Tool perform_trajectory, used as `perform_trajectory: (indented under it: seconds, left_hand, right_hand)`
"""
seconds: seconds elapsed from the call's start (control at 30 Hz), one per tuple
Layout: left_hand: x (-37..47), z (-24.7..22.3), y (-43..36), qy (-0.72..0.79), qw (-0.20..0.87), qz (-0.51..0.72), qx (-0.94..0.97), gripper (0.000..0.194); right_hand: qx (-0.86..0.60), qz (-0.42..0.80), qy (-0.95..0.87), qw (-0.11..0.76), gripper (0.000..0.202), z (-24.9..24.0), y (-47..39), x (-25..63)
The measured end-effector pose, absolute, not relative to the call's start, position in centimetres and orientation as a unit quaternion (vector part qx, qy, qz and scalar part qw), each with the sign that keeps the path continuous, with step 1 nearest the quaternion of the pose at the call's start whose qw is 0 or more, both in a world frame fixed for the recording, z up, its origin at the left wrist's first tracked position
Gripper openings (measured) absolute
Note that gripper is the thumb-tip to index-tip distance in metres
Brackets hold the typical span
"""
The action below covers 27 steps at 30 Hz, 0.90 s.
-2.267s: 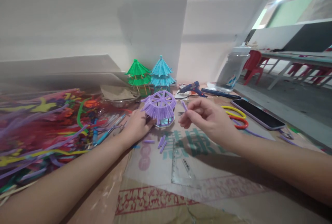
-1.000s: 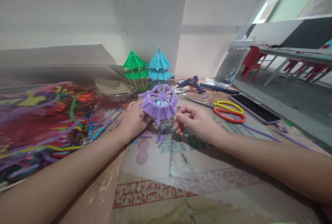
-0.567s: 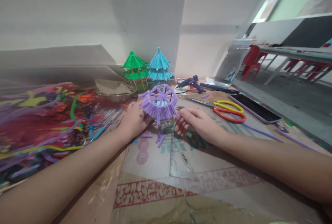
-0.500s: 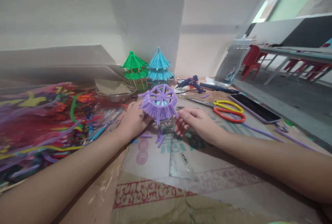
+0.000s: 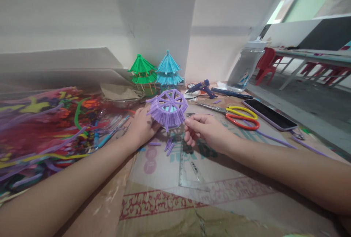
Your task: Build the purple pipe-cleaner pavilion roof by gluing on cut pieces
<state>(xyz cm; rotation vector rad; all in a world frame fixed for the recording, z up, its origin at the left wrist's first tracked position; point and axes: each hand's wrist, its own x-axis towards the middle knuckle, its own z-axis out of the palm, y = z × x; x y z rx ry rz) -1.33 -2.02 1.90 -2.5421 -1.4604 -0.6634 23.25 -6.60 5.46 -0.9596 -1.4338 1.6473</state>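
A purple pipe-cleaner roof (image 5: 170,109), with spokes on top and a fringe of short strips round its near side, is held up above the board. My left hand (image 5: 144,125) grips it from the left, its fingertips hidden behind the fringe. My right hand (image 5: 201,129) is at the roof's right edge, thumb and forefinger pinched together and the other fingers curled. What the pinch holds, if anything, is too small to make out. Several short purple pipe-cleaner pieces (image 5: 169,146) lie below on the board, near a clear ruler (image 5: 192,175).
Green (image 5: 142,69) and blue (image 5: 168,69) pipe-cleaner pavilions stand behind. A glue gun (image 5: 201,87), scissors (image 5: 230,114), phone (image 5: 270,114) and clear plastic jar (image 5: 244,68) are to the right. Coloured pipe cleaners (image 5: 41,138) are heaped at left, beside a bowl (image 5: 122,100).
My right hand has shifted slightly, its thumb and fingertip now closer to the roof's right edge. The left hand and the purple roof stay nearly still.
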Motion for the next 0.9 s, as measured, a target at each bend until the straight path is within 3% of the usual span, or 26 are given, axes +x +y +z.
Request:
perform_trajectory:
  seconds: [0.37,0.47,0.57,0.67,0.77,0.9]
  left_hand:
    - [-1.5,1.8,-1.9,-0.479,0.064,-0.214,-0.849,0.045]
    - [-1.4,1.9,-1.9,-0.484,0.059,-0.215,-0.846,0.046]
    - [-1.3,2.0,-2.0,-0.488,0.059,-0.216,-0.843,0.046]
    - [-1.1,1.9,-2.1,-0.485,0.071,-0.226,-0.842,0.046]
    - [-1.0,1.9,-2.3,-0.492,0.083,-0.233,-0.835,0.046]
    - [-0.9,1.9,-2.4,-0.493,0.082,-0.228,-0.836,0.047]
  right_hand:
    - [-0.409,0.57,-0.635,0.324,0.049,5.9,-6.5,23.5]
    - [-0.423,0.424,-0.716,0.359,0.049,6.3,-5.8,24.6]
    - [-0.358,0.202,-0.813,0.413,0.038,7.0,-5.1,26.0]
    - [-0.259,0.029,-0.895,0.361,0.051,7.9,-4.8,26.7]
    - [-0.228,-0.055,-0.92,0.313,0.064,8.2,-4.8,26.8]
    - [-0.231,-0.098,-0.919,0.303,0.064,7.9,-4.8,26.5]
